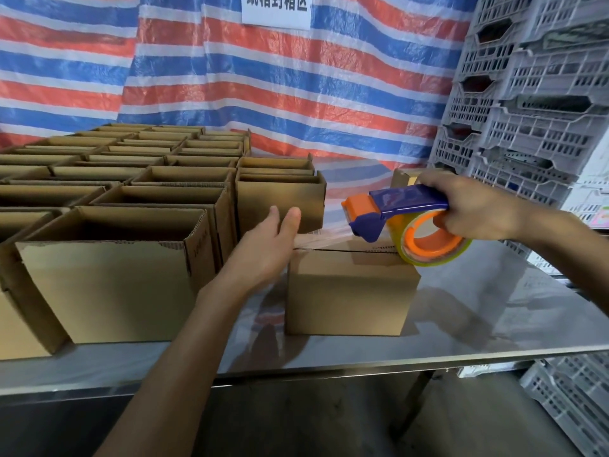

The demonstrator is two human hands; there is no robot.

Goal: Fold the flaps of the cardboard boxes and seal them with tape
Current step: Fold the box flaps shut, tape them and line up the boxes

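– Steel tabletop (461,324) is filling the lower half of the frame and carrying everything, right? Where is the box being sealed?

– It is sitting mid-frame, near the front edge: the closed box (346,291), with its flaps down and the seam running left to right. A strip of clear tape (316,240) is stretching from its upper left edge to the tape dispenser (395,206).

– Who is holding what?

– The right hand (474,206) is wrapping its fingers round the dispenser, through the orange core of the roll (431,245). The roll is touching the box's upper right corner, so I judge the hand is drawing tape along the seam. The left hand (263,252) is lying flat, fingers straight and gripping nothing, just beside the box's left edge. It is probably anchoring the tape end, but blur is keeping me from telling whether it is touching.

– And around it?

– Open boxes (108,275) are waiting in rows at the left, cut off by the frame. Another box (403,178) is mostly hiding behind the right hand. Grey crates (527,94) are standing stacked at upper right. A striped tarpaulin (296,94) is hanging behind, and a sign (276,8) is being cropped at the top.
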